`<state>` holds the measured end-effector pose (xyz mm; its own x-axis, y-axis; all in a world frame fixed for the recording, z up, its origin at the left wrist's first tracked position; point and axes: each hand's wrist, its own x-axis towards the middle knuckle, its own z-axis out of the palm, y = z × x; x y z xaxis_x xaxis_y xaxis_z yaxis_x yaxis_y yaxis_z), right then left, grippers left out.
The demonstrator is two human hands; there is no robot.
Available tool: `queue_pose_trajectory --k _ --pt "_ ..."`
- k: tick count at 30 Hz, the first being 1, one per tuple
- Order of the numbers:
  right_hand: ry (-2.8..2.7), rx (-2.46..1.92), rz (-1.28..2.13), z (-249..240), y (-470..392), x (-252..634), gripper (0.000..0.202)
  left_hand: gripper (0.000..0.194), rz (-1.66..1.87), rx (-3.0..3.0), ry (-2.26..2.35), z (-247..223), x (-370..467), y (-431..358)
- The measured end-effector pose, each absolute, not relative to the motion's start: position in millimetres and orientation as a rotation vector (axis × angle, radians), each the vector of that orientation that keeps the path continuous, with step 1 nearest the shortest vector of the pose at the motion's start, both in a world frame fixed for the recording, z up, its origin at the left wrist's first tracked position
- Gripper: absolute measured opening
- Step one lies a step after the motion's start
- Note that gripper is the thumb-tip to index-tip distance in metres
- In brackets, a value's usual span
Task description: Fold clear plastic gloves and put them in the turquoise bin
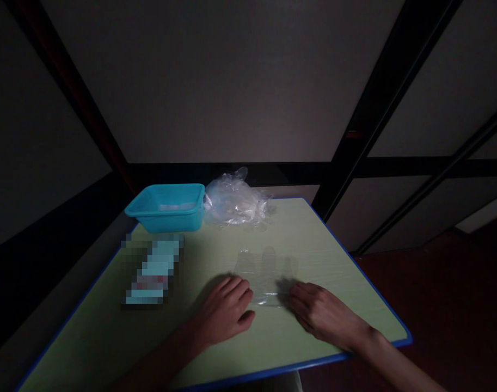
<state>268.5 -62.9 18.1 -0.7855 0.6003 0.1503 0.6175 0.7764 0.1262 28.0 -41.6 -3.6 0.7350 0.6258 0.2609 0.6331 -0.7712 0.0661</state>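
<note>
Flat on the table in front of me lies a clear plastic glove (267, 280), thin and see-through, its finger-shaped lobes pointing away from me. My left hand (226, 310) rests at its left edge, fingers bent downward and the thumb held apart from them. At the right edge is my right hand (319, 313), its fingers curled and pressed together on the plastic. The fingertips of this hand are mostly hidden. Further back, a crumpled heap of clear plastic gloves (235, 201) lies beside a turquoise basin (172, 220).
A blurred-out flat rectangular item (156, 269) lies left on the pale green table (272, 348), which has a blue edge. Grey wall panels (232, 81) with dark frames rise close behind. Dark reddish floor (428, 294) shows to the right. The room is dim.
</note>
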Motion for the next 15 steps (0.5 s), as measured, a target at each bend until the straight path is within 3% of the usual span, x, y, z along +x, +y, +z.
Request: queue_pose_trajectory --k 4,7,11,15 --pt "-2.709 -1.063 -0.158 13.1 -60.2 271.6 0.017 0.013 -0.497 -2.853 -1.148 -5.2 38.2 -46.6" --pt "-2.476 -1.128 0.097 9.6 -55.7 273.7 0.017 0.003 -0.642 -2.835 -1.262 -5.3 44.7 -47.6" --pt "-2.074 -1.161 0.429 12.9 -49.7 272.7 0.016 0.016 -0.831 -2.820 -1.358 -3.9 42.2 -41.2" --pt "-1.815 -1.161 0.545 35.2 -48.9 265.5 0.016 0.016 -1.127 -2.776 -1.485 11.3 28.2 -33.0"
